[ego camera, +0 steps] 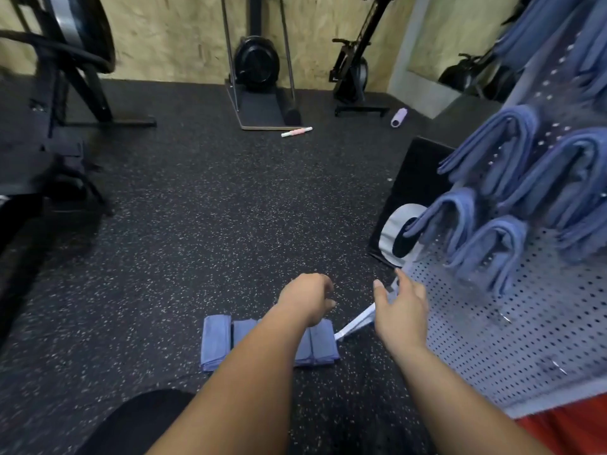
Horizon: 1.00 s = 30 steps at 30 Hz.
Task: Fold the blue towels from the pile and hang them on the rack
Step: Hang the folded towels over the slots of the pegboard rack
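Folded towels (pixel 216 343) sit in a short row on the floor (pixel 197 224), at its near edge in the head view, close in front of us. The row runs left to right, and each folded piece has its long axis pointing away from us.

Left hand (pixel 307 298) hangs over the right half of the row, forearm covering the middle pieces. Its fingers are loosely curled downward with nothing seen in them, and we can't confirm contact with the cloth.

Right hand (pixel 402 310) is off the row's right end, fingers straight and spread, holding nothing. It is just beside the white foot (pixel 356 323) of the rack (pixel 525 323); touching it or not, cannot tell.

The rack stands to our right. Hung towels (pixel 492 251) fill its upper pegs, and what look like bare pegs (pixel 559 368) show lower on the board.

Our call: the next step is picking up one folded piece, and the left hand is nearer. The towels lie below its fingertips and slightly back toward us, so the reach is down and back, then a carry rightward to the rack. The right-end piece is closest to both hands.
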Tool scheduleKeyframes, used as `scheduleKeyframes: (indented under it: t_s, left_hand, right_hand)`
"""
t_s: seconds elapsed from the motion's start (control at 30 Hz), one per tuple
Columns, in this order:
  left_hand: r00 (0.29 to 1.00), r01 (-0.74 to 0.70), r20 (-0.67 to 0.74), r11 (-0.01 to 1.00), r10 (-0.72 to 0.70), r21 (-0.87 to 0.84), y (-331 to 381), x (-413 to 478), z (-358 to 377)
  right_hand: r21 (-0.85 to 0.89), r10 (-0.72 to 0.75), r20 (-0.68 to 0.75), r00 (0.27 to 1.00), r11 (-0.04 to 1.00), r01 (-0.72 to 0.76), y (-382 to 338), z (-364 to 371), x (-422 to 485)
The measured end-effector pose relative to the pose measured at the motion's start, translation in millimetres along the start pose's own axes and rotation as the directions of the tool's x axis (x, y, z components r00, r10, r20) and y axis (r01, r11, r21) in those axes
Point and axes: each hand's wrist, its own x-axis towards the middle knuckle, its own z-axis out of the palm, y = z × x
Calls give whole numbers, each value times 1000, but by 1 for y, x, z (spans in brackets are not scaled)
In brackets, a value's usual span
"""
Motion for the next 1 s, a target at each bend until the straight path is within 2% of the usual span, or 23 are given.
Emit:
scheduleKeyframes:
  t_s: [0.2,0.47,0.7,1.0]
  left_hand:
    - [968,244,-50,969,-245,-21,-98,-39,-6]
    - [869,487,-34,867,-493,-108,-193,-76,22]
    - [760,629,-16,743,-649,-230,-252,-80,56]
    - [688,706,48,653,-724,-276,-304,-66,103]
  right_hand:
    - [-54,-68,281,957,995,86,-29,77,-13]
    - [-106,-95,566,819,977,187,-52,186,-28]
    - [-162,-79,715,695,948,275,-60,275,-29]
    - [-157,-116,832,543,889,430,-63,373,-25]
